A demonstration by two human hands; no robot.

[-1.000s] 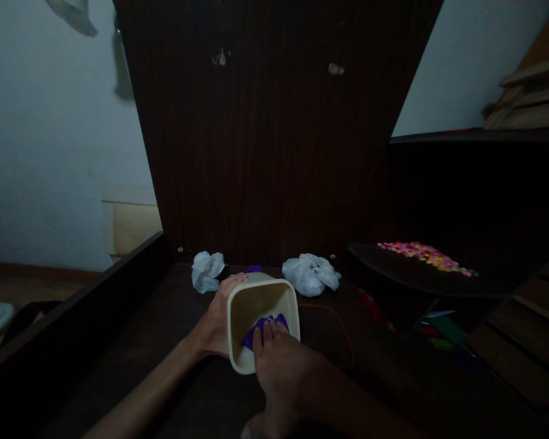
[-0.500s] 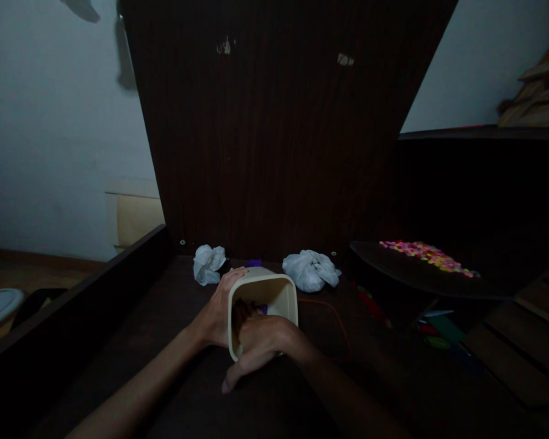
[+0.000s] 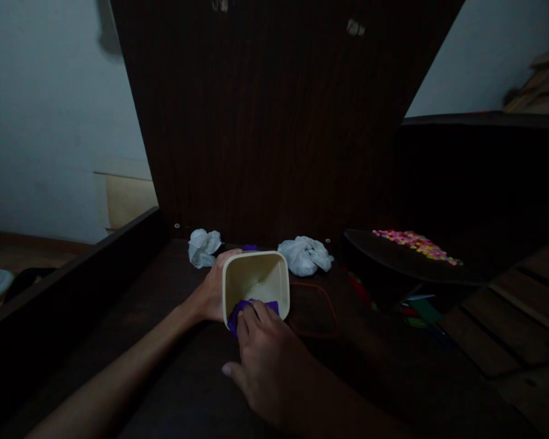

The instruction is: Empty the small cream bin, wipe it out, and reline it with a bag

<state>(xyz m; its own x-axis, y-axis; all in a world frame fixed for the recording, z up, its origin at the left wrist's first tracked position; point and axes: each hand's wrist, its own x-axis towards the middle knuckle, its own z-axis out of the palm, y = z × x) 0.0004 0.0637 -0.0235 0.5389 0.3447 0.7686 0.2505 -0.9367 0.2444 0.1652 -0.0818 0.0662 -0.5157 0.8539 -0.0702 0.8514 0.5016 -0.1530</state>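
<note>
A cream plastic container (image 3: 279,274), shaped like a rounded square, is tipped so that its mouth faces me. My left hand (image 3: 213,289) grips it around its left side. Over the lower rim, my right hand (image 3: 269,360) presses a purple cloth (image 3: 236,314) against the inner wall, fingers bent on it and thumb sticking out to the left. Part of the cloth is hidden under these fingers. Just right of the container lies a thin orange-brown rounded-square outline (image 3: 335,311), perhaps the edge of a lid.
Two crumpled whitish plastic bags (image 3: 203,247) (image 3: 304,256) lie behind the container, with a bit of purple (image 3: 249,247) between them. A tall dark panel (image 3: 274,134) stands at the back. Small colourful pieces (image 3: 416,244) cover part of a dark shelf on the right. A low side board (image 3: 73,274) runs along the left.
My right hand has come out from deep inside the container to its lower rim, bringing the purple cloth into fuller view. The orange-brown outline shows more. The whole view has shifted slightly.
</note>
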